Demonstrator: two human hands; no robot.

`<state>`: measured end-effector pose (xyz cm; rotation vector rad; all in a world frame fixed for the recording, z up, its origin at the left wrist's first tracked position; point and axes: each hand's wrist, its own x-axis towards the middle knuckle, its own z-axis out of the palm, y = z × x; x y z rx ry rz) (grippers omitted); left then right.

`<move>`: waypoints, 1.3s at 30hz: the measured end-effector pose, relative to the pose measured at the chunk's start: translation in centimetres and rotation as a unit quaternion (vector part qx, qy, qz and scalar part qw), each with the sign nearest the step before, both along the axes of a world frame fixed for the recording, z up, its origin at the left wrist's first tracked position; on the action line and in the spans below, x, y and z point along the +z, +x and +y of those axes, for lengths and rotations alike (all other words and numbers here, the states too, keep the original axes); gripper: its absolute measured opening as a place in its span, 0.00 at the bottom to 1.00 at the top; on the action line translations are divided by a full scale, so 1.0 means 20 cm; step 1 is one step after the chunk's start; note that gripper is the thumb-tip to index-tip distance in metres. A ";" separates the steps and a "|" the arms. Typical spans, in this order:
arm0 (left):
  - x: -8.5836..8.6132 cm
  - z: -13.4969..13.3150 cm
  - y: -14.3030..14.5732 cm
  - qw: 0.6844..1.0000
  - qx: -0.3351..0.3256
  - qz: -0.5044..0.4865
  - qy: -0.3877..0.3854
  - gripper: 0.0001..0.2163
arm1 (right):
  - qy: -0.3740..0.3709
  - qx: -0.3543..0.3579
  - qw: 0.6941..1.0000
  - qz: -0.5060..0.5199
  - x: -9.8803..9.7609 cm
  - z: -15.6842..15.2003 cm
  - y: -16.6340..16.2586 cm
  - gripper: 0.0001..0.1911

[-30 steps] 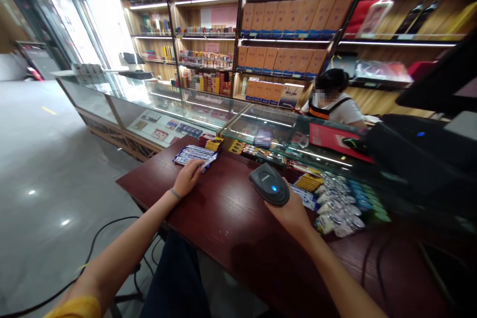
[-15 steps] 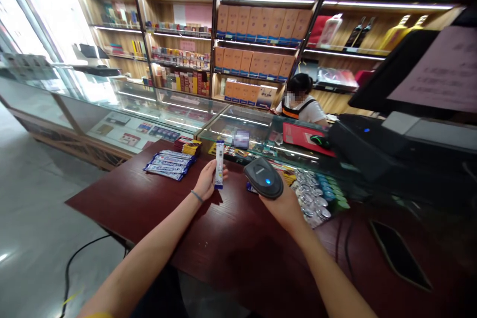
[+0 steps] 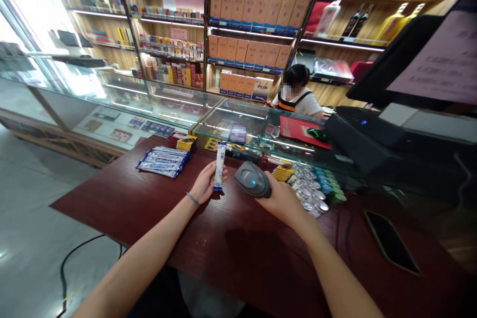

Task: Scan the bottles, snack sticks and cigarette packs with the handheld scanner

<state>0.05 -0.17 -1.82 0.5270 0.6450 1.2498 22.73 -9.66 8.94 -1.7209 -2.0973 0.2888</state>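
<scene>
Over the dark red wooden table [image 3: 122, 208], my left hand [image 3: 206, 182] grips a slim blue-and-white snack packet [image 3: 219, 166], held near upright with a barcode showing near its top. My right hand [image 3: 281, 198] is wrapped round a black barcode scanner [image 3: 253, 180] with a lit blue light. The scanner's head points left towards the packet, with a gap between them. Similar blue-and-white packets [image 3: 164, 161] lie in a pile left of my left hand. Beyond that pile sit red and yellow packets [image 3: 184, 141].
Silvery round-topped packs [image 3: 307, 186] and yellow packets [image 3: 283, 172] lie right of the scanner. A phone [image 3: 391, 241] rests at the right, below a dark monitor [image 3: 395, 54]. Behind the glass display counter [image 3: 179, 102] sits a person [image 3: 298, 94].
The scanner in my right hand has moved left and turned more towards the packet. My left hand still holds the packet. The view has shifted slightly.
</scene>
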 end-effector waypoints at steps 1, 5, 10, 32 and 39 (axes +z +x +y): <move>0.00 0.00 0.00 1.000 0.002 0.003 -0.004 0.09 | 0.001 0.000 1.000 -0.006 0.00 0.00 0.00 0.18; -0.01 0.00 0.00 1.000 -0.001 0.008 -0.002 0.09 | -0.004 0.007 1.000 0.002 0.01 -0.01 0.01 0.17; 0.01 -0.01 -0.01 0.999 -0.032 0.006 0.002 0.11 | -0.006 -0.011 0.998 0.060 0.02 0.00 0.03 0.28; 0.04 -0.03 0.36 0.697 -0.066 0.503 0.507 0.13 | 0.129 -0.063 0.961 0.238 0.29 -0.11 0.52 0.27; -0.05 -0.02 0.55 0.665 -0.087 0.506 0.542 0.11 | 0.112 -0.124 0.933 0.317 0.35 -0.22 0.69 0.22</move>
